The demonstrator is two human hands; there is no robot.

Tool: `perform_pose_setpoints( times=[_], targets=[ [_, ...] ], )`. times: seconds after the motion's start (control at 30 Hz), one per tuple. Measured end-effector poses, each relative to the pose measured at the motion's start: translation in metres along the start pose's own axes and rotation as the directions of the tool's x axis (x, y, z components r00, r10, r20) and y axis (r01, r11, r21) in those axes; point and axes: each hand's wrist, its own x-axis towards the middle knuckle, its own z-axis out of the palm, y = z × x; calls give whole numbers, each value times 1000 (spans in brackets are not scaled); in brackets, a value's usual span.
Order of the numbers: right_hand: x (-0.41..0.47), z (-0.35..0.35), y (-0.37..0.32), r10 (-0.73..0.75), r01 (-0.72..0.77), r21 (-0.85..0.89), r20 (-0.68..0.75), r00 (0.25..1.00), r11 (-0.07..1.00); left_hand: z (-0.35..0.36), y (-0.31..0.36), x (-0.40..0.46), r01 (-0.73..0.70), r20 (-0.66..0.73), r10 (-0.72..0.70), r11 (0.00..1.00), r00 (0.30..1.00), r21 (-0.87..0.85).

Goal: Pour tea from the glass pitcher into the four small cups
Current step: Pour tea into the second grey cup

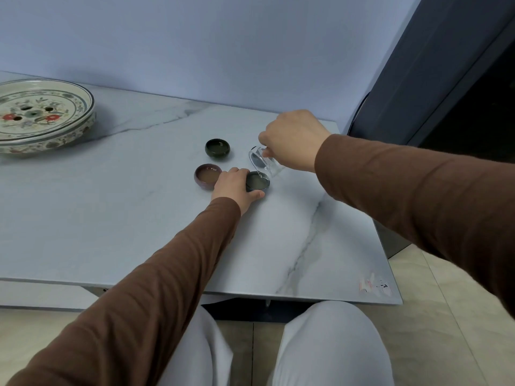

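Right hand [292, 140], its grip closed on the tilted glass pitcher [264, 165], pours into the dark cup [257, 181] steadied by the left hand [235, 188] on the tabletop [111, 204]. Two other cups, green [217, 147] and brown [207, 175], appear filled; a fourth is not visible.

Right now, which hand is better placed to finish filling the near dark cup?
The right hand: it already holds the glass pitcher tilted over the near dark cup. The left hand only steadies that cup.

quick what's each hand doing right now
Left hand: closed around the dark cup, steadying it.
Right hand: closed on the glass pitcher, tipped over that cup.
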Motion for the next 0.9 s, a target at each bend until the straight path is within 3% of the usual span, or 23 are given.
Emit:
perform_pose_setpoints(
  times=[0.17, 0.3, 0.5, 0.9],
  targets=[
    [-16, 17, 10, 153, -156, 177, 29, 988, 972, -2, 2, -1, 2, 12, -2, 1000, 1000, 7],
    [-30, 30, 19, 339, -366, 375, 138, 931, 852, -4, 4, -1, 4, 17, -5, 1000, 1000, 24],
    [-45, 42, 26, 459, -543, 499, 291, 839, 675, -9, 8, -6, 10, 26, -12, 999, 1000, 51],
    [-51, 41, 29, 527, -595, 695, 354, 772, 404, -67, 10, -16, -87, 0, 88, 985, 996, 151]
  ],
)
